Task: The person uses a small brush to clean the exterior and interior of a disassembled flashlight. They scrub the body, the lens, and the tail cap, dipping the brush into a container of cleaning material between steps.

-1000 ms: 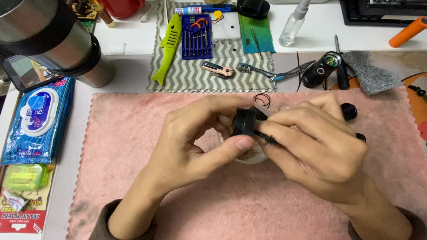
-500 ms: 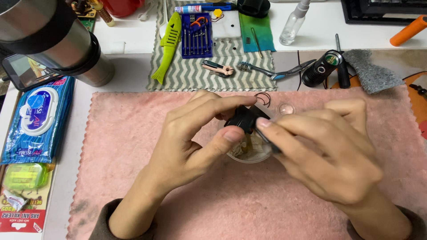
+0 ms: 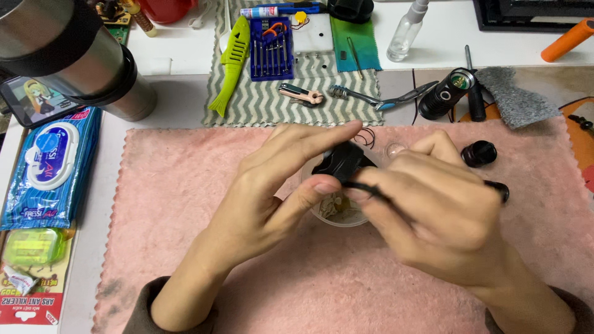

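Pink towel (image 3: 185, 204) covers the table; left hand (image 3: 272, 185) pinches a black part (image 3: 340, 162), right hand (image 3: 442, 216) clamps a thin tool (image 3: 371, 190), hiding a cup (image 3: 337, 213) at 6 o'clock.

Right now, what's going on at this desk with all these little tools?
A person is working over a pink towel. The left hand pinches a small black part above a little clear cup, while the right hand works at it with a thin black tool. Behind them lie a blue screwdriver set, a black flashlight body and a small black cap.
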